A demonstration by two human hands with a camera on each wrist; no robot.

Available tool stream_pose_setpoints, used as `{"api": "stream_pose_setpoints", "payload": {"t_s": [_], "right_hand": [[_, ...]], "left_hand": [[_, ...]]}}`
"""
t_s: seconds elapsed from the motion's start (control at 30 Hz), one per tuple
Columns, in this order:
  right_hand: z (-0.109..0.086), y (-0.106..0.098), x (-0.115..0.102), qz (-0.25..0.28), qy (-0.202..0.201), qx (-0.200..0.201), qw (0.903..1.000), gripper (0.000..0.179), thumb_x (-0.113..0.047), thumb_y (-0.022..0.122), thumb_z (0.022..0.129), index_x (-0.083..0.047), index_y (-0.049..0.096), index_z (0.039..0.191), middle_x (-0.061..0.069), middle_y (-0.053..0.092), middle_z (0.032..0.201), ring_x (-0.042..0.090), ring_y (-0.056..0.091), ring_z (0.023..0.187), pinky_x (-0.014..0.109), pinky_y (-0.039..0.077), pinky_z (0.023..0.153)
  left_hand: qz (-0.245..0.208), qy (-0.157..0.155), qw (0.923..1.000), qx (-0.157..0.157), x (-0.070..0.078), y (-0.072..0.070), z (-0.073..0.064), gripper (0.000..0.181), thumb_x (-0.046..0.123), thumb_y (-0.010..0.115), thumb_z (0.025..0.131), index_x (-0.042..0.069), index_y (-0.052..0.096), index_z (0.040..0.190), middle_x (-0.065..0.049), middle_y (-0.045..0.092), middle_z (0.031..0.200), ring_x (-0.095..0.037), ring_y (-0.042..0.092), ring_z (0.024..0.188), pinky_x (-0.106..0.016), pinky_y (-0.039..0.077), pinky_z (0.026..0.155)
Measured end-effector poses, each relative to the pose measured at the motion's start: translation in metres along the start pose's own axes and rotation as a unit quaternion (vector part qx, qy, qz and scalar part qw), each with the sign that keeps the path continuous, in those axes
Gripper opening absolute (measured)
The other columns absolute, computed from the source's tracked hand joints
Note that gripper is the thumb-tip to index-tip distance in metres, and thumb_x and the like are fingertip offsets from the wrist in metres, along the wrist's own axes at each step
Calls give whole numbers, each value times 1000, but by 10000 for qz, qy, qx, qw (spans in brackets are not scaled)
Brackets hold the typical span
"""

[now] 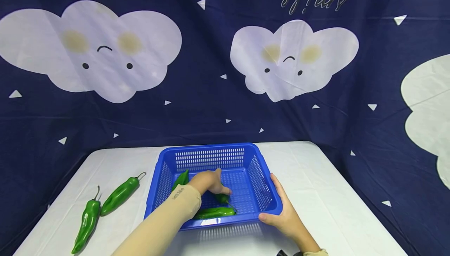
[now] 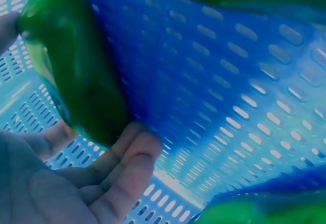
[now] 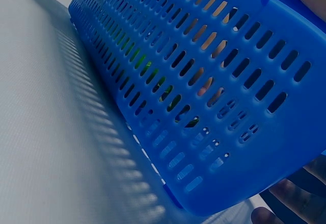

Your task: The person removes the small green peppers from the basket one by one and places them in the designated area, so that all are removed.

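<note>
A blue plastic basket (image 1: pixel 207 147) with slotted walls stands on the white table. My left hand (image 1: pixel 210 182) reaches down inside it and holds a green pepper (image 2: pixel 76 66), its fingers at the pepper's lower end in the left wrist view. From above, that hand mostly hides this pepper. One green pepper (image 1: pixel 181 179) lies at the basket's left side, and another green pepper (image 1: pixel 214 212) lies along the near wall. With the thumb on the near rim and the fingers along the right side, my right hand (image 1: pixel 283 214) grips the basket's near right corner.
Two more green peppers (image 1: pixel 120 196) lie on the white table (image 1: pixel 316 193) left of the basket, close together. Behind the table hangs a dark blue curtain (image 1: pixel 204 115) printed with clouds.
</note>
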State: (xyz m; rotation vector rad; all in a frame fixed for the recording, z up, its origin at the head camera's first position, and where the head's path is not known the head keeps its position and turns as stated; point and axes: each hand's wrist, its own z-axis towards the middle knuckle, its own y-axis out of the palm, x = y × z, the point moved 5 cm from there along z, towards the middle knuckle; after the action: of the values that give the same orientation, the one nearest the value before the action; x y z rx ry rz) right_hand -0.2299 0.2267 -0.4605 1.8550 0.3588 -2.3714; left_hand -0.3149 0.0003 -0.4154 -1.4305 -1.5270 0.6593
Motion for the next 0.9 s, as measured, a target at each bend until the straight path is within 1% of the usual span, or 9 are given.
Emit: {"api": "stream_pose_setpoints", "payload": {"t_s": [0.1,0.27,0.5,0.73,0.9], "right_hand": [[0,0,0,-37,13,29,10000,115,-7,82,78,-21,3,161,28,12,161,47,44,130,28,52,96],[0,0,0,-6,46,31,10000,116,-6,82,77,-21,2,161,28,12,161,47,44,130,29,53,96],[0,0,1,46,35,37,10000,117,-6,82,77,-21,2,161,28,12,161,48,44,129,30,53,96],[-1,1,1,-22,41,54,10000,117,-8,83,77,-23,3,161,27,11,162,48,42,131,29,52,97],[-1,0,1,-73,46,70,9999,117,-7,83,77,-20,2,161,27,11,162,47,43,131,28,52,96]], "left_hand": [[19,62,10000,68,-1,0,3,103,61,72,81,15,22,158,-15,46,152,-37,45,139,-54,41,111],[10,179,9998,66,-1,-1,7,104,59,76,78,15,24,157,-12,49,151,-35,46,138,-53,41,110],[-44,324,9995,39,-2,1,13,102,59,78,76,15,29,154,-15,51,148,-36,48,136,-53,42,109],[-202,382,9991,-3,-5,4,16,108,59,77,74,14,24,157,-14,47,152,-35,46,139,-53,41,110],[-191,417,9989,5,-5,5,18,109,59,77,74,13,23,157,-14,46,153,-35,45,140,-52,40,111]]}}
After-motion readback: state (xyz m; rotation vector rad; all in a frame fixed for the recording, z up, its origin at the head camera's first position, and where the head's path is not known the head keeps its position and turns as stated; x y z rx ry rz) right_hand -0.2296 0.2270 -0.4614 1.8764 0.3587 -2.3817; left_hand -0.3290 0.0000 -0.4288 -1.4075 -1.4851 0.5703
